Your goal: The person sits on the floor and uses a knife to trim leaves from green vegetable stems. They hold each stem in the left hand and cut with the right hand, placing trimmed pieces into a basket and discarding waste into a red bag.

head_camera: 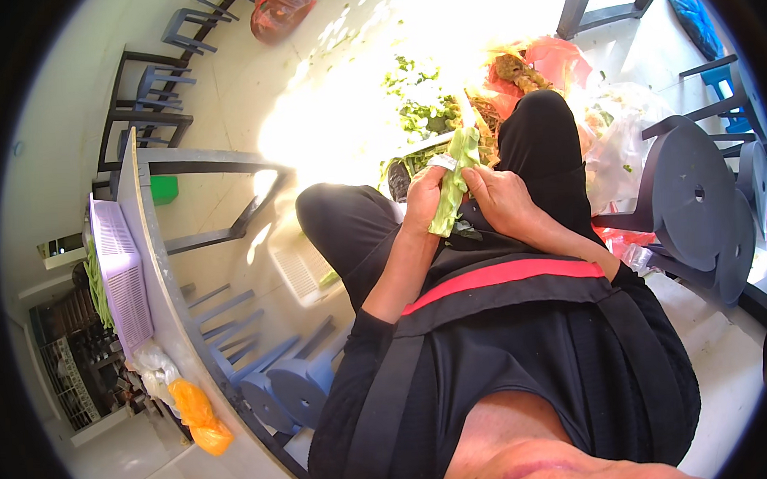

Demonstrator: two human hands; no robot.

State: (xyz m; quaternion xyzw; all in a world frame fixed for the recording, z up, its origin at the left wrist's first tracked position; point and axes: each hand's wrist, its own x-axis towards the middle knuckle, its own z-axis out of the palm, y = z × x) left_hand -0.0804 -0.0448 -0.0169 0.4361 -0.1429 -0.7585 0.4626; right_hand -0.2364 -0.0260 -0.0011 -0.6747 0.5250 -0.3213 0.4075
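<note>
A pale green, peeled-looking vegetable stalk (pixel 456 185) slants upright between my two hands, above my lap. My left hand (pixel 422 197) grips its left side. Something white and flat, like a band or strip (pixel 442 162), shows at that thumb; I cannot tell what it is. From the right, my right hand (pixel 503 194) pinches the stalk between thumb and curled fingers. Dark green leaf scraps (pixel 467 231) lie on the black apron (pixel 435 261) below. Beyond the hands, a heap of green leaves (pixel 420 105) rests on the floor, partly washed out by sunlight.
A red plastic bag (pixel 558 62) and a clear bag (pixel 627 142) of scraps stand beyond my right knee. Grey stools (pixel 689 191) are stacked at right. At left, a table (pixel 170 297) bears a purple basket (pixel 119 268) and an orange bag (pixel 199 417). A white basket (pixel 299 268) sits below.
</note>
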